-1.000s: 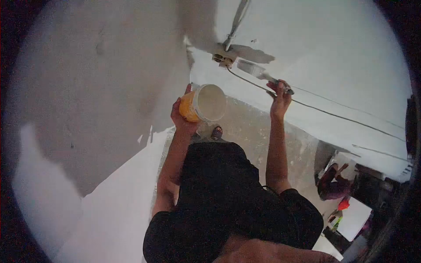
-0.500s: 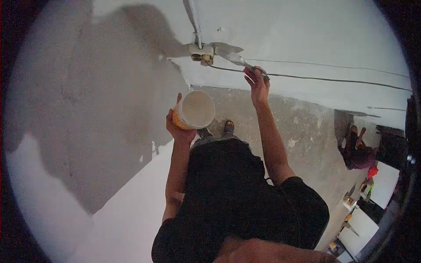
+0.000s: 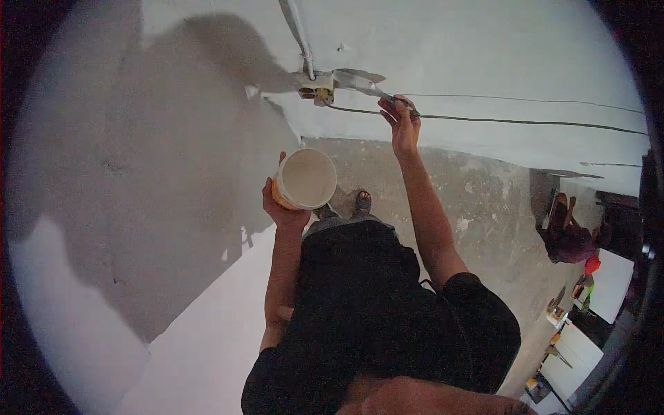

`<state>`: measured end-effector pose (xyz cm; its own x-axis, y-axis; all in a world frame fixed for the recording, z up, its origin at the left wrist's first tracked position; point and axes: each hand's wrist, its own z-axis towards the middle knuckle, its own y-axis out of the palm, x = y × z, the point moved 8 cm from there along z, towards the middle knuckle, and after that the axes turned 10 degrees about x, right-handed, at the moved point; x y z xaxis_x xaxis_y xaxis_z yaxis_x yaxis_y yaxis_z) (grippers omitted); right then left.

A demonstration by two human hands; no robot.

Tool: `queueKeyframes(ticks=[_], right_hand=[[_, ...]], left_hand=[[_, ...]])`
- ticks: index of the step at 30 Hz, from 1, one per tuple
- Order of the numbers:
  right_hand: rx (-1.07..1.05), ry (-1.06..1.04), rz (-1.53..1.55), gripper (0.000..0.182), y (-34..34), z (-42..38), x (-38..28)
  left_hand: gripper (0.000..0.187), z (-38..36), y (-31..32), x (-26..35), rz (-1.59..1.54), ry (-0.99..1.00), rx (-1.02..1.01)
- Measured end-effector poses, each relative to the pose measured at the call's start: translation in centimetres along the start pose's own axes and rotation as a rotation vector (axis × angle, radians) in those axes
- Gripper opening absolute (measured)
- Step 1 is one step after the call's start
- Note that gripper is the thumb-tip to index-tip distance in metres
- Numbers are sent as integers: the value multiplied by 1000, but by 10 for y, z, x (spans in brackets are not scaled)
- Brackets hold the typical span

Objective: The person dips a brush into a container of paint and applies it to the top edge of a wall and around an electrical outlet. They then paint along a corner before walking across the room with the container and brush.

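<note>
Filling most of the view, a wall (image 3: 484,55) stands white on its right side and bare grey (image 3: 138,159) on its left, a thin black cable (image 3: 526,122) running across the painted part to a socket (image 3: 317,87) below a grey conduit (image 3: 296,34). Below it lies the rough concrete floor (image 3: 477,194), where a second person (image 3: 568,235) in dark clothing is near the right edge beside white boxes (image 3: 612,283). The person's black shirt (image 3: 373,311) covers the lower centre, with a sandalled foot (image 3: 362,200) showing beyond it.

The left hand (image 3: 280,207) is wrapped around a small yellow tub (image 3: 303,180) with a white inside, fingers curled under its side and thumb up along its rim, holding it at chest height just below the socket. The right hand (image 3: 400,121) is raised to the wall with fingers closed around the handle of a paintbrush (image 3: 366,84), whose bristles lie flat against the wall, touching the right side of the socket.

Compared with half a second earlier, the brush head sits closer against the socket and lies flatter, the right hand has shifted slightly left and down, and the tub has dropped a little lower. The camera view has barely turned; the second person now shows a touch lower at right.
</note>
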<state>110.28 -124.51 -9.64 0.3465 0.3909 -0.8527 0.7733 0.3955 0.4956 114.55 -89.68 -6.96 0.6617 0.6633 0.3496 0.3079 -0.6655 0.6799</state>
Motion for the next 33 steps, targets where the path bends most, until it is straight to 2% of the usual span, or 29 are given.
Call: queueKeyframes(ticks=[2, 3, 5, 12, 30, 33], right_hand=[[21, -10, -3, 28, -4, 1, 1], [20, -8, -4, 28, -7, 0, 2], [-12, -47, 80, 28, -10, -3, -4], [-8, -57, -15, 27, -2, 5, -8], [6, -64, 9, 25, -10, 5, -5], [43, -28, -32, 29, -15, 5, 2]], left_hand=[[78, -7, 11, 10, 446, 232, -165], [78, -5, 10, 10, 445, 232, -163], [79, 4, 1, 2, 5, 1, -89], [80, 8, -7, 4, -7, 21, 1], [78, 9, 4, 6, -47, 0, -127], [78, 5, 12, 7, -89, -10, -212]])
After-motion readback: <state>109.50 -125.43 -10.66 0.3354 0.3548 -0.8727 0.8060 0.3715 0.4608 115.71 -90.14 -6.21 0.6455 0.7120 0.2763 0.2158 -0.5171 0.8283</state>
